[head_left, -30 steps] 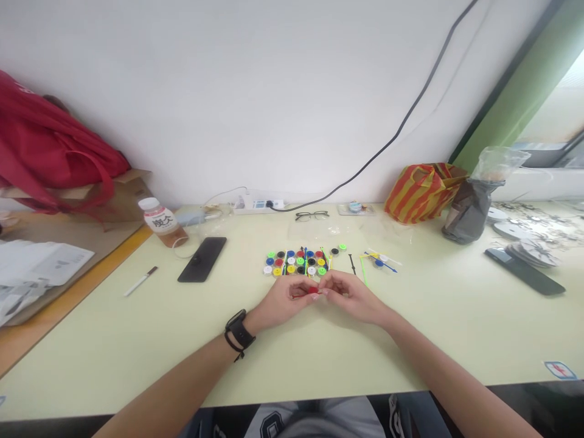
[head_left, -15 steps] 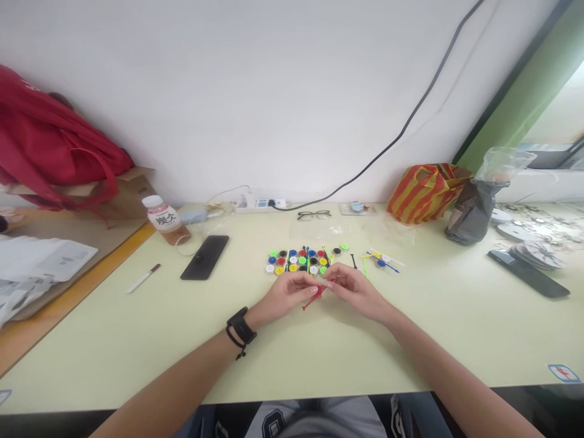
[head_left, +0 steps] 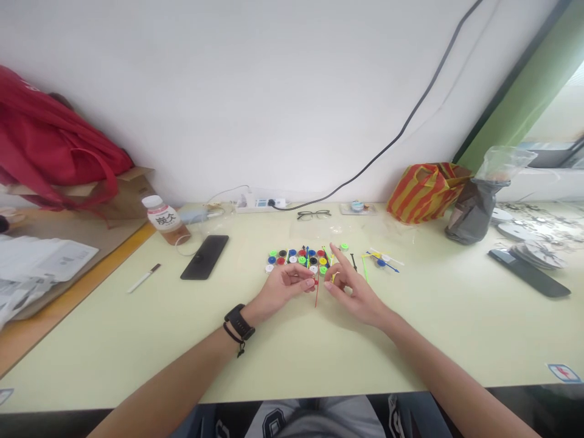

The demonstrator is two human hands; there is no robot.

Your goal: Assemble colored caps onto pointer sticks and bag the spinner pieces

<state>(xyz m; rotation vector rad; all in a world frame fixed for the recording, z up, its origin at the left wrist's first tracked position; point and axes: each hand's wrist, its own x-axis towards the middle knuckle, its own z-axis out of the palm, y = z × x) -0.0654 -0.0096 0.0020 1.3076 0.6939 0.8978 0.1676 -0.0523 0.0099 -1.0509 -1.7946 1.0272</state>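
Pale wall is backed onto by a light-coloured table (head_left: 283,359), whose bare stretch is left free nearest the body, apparently as elbow room for both hands. Above it, a red arrow (head_left: 316,298) is pinched between the thumb and fingers of the left hand (head_left: 286,287); it is gripped near its small hub, seemingly so that the thin shaft is left uncovered, pointing down between the hands. By the right hand (head_left: 353,295) the arrow does not seem to be touched: its forefinger is raised and its other fingers are curled, and whether anything small is held there cannot be told.

Just beyond the hands, coloured discs (head_left: 312,253) are set close together in rows, probably to be kept within easy reach. Beyond the right hand, a black arrow (head_left: 353,261) and a green arrow (head_left: 365,267) are laid loose, perhaps to be kept apart from the discs. Well left of the left hand, a phone (head_left: 204,258) is placed out of the way.

Half a second earlier, the red arrow was slanted and fingered by both hands; now the right hand has been drawn aside, while the discs beyond are left unmoved.
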